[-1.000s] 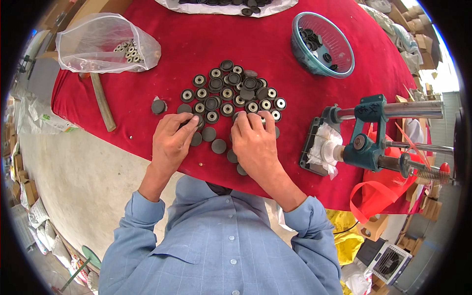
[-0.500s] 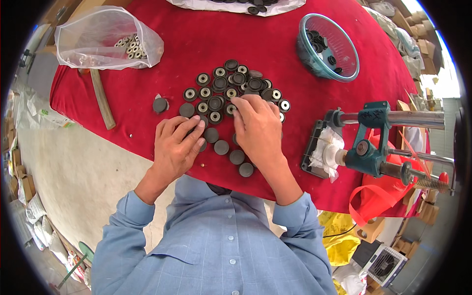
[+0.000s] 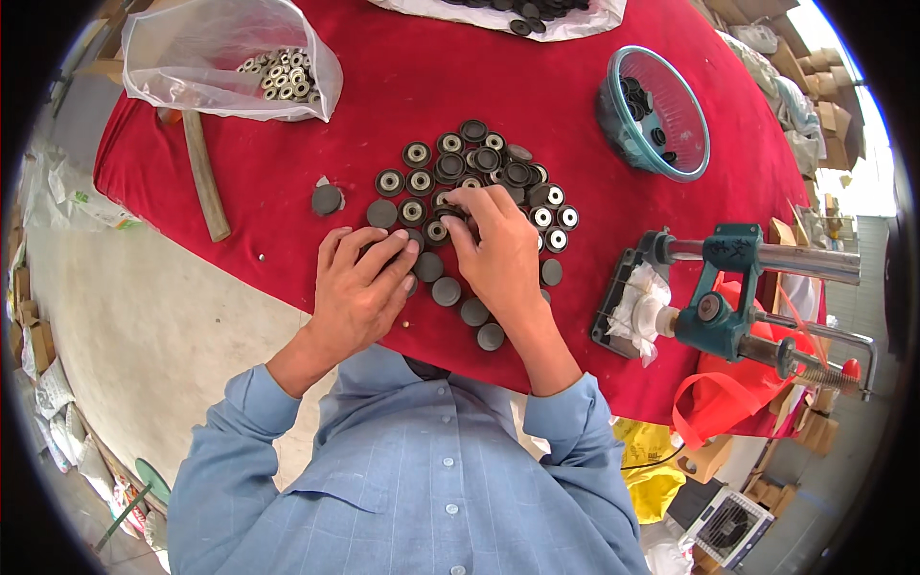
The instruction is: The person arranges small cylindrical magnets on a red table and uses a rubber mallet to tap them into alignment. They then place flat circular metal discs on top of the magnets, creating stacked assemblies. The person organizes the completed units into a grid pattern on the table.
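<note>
Black round caps, several with metal ring bearings [image 3: 390, 182] set in them, lie clustered on the red cloth. My right hand [image 3: 500, 251] reaches into the near side of the cluster, thumb and index finger closed on a dark round cap [image 3: 448, 212] that its fingers partly cover. Just left of it, my left hand [image 3: 359, 292] rests low over the cloth with its fingers slightly apart, the tips touching a black cap [image 3: 416, 240]. A loose line of plain black caps [image 3: 446, 291] runs toward the cloth's near edge between my hands.
A clear plastic bag [image 3: 225, 57] of metal rings and a wooden-handled hammer [image 3: 204, 177] lie at left. At far right stands a teal basin [image 3: 704, 144] with black caps; nearer is a green hand press [image 3: 714, 307]. A white sheet [image 3: 575, 29] holding black parts lies at the back.
The whole scene has shifted slightly right in the view. My right hand has moved a little left across the cluster, and its thumb and finger are now on a cap. My left hand stays beside the same caps.
</note>
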Demonstrator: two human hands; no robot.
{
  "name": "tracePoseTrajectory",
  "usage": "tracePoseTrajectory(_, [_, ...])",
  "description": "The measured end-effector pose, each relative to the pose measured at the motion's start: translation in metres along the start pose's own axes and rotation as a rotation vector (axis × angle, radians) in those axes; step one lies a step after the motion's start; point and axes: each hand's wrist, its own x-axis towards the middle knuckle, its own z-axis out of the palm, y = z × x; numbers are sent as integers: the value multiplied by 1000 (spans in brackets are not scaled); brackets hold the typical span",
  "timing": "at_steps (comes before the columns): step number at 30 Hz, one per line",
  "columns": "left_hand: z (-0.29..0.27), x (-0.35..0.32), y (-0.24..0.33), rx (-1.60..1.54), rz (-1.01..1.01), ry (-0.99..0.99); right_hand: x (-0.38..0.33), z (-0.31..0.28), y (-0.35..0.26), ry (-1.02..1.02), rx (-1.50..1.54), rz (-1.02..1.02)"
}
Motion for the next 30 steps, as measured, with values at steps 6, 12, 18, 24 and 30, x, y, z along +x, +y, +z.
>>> tracePoseTrajectory(6, [3,-2,-2,-63,-13,18,-6,5,-1,97,-133,-221])
tracePoseTrajectory(12, [3,-2,-3,-95,-21,15,-11,9,-3,87,-208,-291])
tracePoseTrajectory(18, [4,-4,-4,-92,-32,14,-20,4,-1,10,-240,-338])
tracePoseTrajectory(24, [-1,-1,-2,-149,-55,13,-38,1,-7,-18,-310,-329])
tracePoseTrajectory(30, [-3,46,-18,-172,-88,163,-44,5,-21,-12,-457,-299])
